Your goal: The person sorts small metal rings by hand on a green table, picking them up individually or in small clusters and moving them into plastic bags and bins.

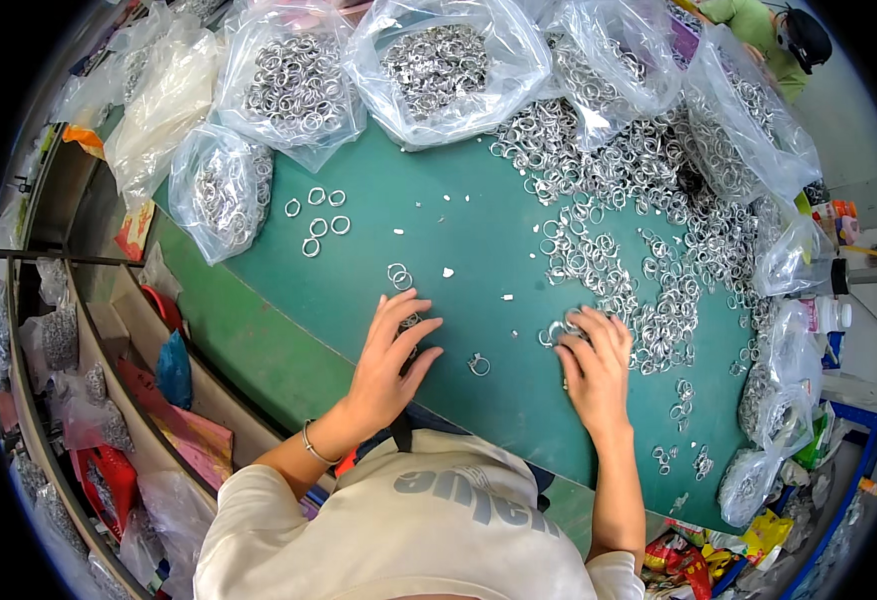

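Note:
Silvery metal rings lie on a green tabletop (438, 210). My left hand (383, 355) is at the middle of the table, fingers spread. A few rings (410, 322) show beside and partly under its fingers, and a pair of overlapping rings (399, 276) lies just beyond the fingertips. My right hand (598, 370) rests at the near left edge of a big ring pile (608, 270), its fingers bent and apart over some rings (556, 331). What lies beneath its fingertips is partly hidden. Between both hands sits a single ring (478, 365).
Clear plastic bags full of rings (293, 85) line the far edge and the right side. Several separate rings (316, 226) lie at the far left, with small white scraps (448, 272) about. Left stands a compartmented shelf (108, 330). A person in green (753, 35) is at far right.

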The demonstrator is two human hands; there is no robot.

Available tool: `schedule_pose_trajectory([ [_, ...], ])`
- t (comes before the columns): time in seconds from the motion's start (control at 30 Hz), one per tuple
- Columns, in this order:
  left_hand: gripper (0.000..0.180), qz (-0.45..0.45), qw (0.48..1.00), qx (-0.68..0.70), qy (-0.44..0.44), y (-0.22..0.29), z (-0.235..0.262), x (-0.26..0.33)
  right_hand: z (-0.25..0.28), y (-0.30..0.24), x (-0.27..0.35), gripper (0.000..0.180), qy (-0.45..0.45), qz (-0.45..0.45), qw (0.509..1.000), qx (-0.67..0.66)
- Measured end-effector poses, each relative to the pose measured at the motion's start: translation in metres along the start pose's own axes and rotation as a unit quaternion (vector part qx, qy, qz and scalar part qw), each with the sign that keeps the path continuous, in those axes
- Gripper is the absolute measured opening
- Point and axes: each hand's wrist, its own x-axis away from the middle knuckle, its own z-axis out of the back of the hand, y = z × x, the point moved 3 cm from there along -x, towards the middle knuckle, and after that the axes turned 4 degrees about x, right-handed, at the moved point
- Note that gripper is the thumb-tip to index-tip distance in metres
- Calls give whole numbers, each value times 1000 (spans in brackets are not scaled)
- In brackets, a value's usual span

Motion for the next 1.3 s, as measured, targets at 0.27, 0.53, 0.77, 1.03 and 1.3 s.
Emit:
schedule_pose_trajectory([
  [0.27,39,14,994,-88,61,-20,18,-25,20,1,-1,25,44,-77,996,6],
  [0.53,43,80,992,-94,9,-35,23,-30,9,-8,-22,15,72,-79,994,-29],
  [0.77,38,64,994,-89,-4,-32,27,-35,-32,-70,-80,14,-5,6,984,-176],
  [1.03,37,47,998,-28,6,-34,33,-30,-44,-69,-77,13,-48,-37,969,-240],
  [1.3,33,15,998,-52,-25,-41,28,-33,-42,-73,-86,13,-4,6,987,-160],
])
